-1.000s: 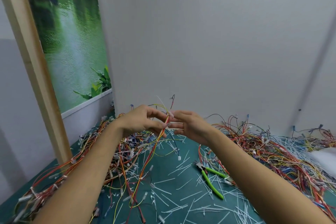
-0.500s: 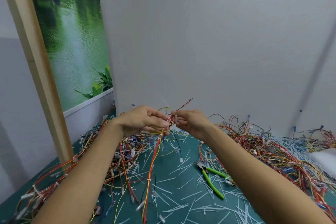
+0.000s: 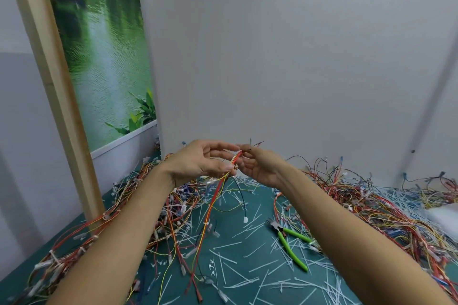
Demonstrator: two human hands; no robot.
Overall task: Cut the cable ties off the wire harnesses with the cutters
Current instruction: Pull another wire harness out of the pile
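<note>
Both hands are raised above the green mat (image 3: 238, 250) and hold one wire harness (image 3: 215, 195) of red, orange and yellow wires between them. My left hand (image 3: 198, 163) pinches the bundle with thumb and fingertips. My right hand (image 3: 260, 166) pinches its upper end, where thin dark wire ends stick up. The rest of the harness hangs down to the mat. The green-handled cutters (image 3: 290, 242) lie on the mat below my right forearm, apart from both hands.
Tangled harness piles lie at the left (image 3: 81, 242) and right (image 3: 386, 205) of the mat. Several cut white cable ties (image 3: 247, 272) are scattered over the middle. A white wall panel (image 3: 272, 57) stands close behind, a wooden post (image 3: 57, 96) at the left.
Both hands have shifted slightly right and up with the harness. My left fingers have loosened and spread a little, and the hanging wires have swung.
</note>
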